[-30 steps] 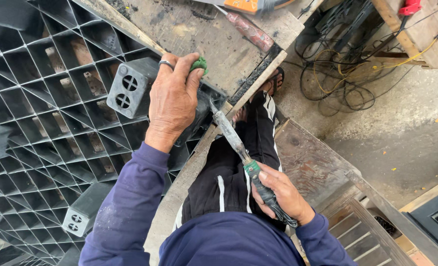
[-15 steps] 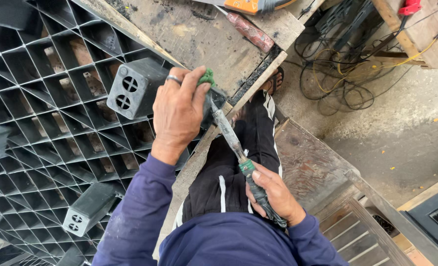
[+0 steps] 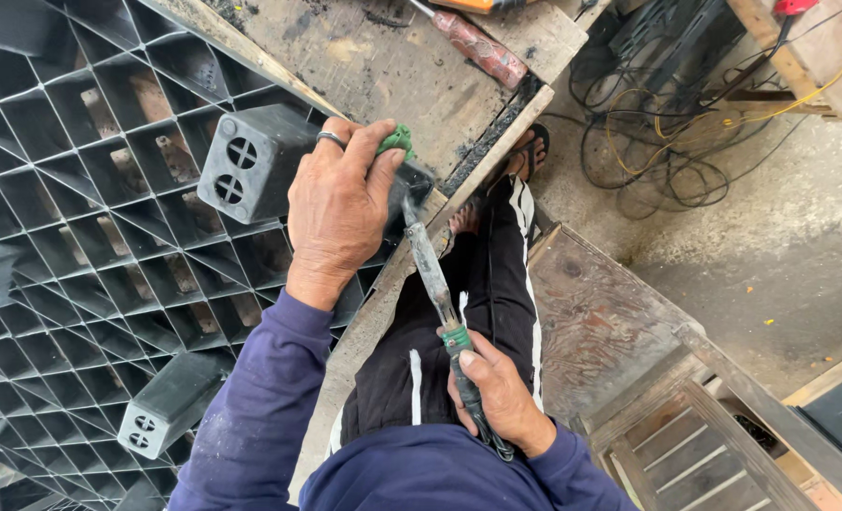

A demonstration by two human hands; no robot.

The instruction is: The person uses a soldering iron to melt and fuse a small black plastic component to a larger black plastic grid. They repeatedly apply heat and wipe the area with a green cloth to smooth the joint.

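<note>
My left hand [image 3: 343, 210] presses down on the black plastic pallet [image 3: 89, 218], fingers closed over a small green piece [image 3: 397, 140] at its right edge, I think to keep it steady. My right hand [image 3: 498, 396] grips the soldering iron [image 3: 437, 274], whose tip meets this edge beside the wooden workbench [image 3: 364, 66].

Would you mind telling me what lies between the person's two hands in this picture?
In the head view, the long metal shaft of the hand tool spans from the right hand up to the left hand, passing over the wooden bench edge.
</note>
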